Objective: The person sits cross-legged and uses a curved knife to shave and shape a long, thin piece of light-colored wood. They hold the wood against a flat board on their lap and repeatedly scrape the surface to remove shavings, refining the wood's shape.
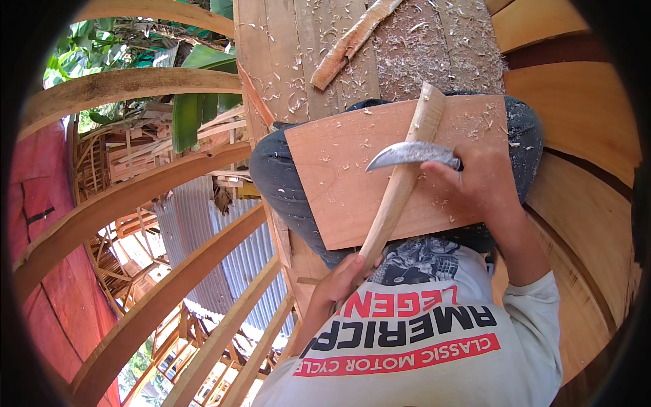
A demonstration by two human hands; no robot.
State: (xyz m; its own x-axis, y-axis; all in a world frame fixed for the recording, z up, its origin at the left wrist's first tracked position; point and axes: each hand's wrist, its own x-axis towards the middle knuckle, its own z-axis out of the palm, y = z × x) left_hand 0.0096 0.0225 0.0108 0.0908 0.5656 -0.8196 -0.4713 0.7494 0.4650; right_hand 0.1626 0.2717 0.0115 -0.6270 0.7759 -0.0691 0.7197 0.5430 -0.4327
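A long pale stick of wood (400, 186) slants across a flat wooden board (325, 169) that rests on my lap. My left hand (341, 278) is wrapped round the near end of the stick, close to my shirt. My right hand (485, 178) grips a curved knife (410, 154); its handle is mostly hidden in my fingers. The grey blade lies across the stick, its tip pointing left. Where the edge meets the wood cannot be made out. Small shavings are scattered over the board.
Ahead of my knees, the plank floor (278, 47) carries many curled shavings and a rough wood piece (352, 47). Wooden slats (169, 183) form a railing at left, with corrugated metal sheets (203, 230) below. Broad planks (576, 108) curve up at right.
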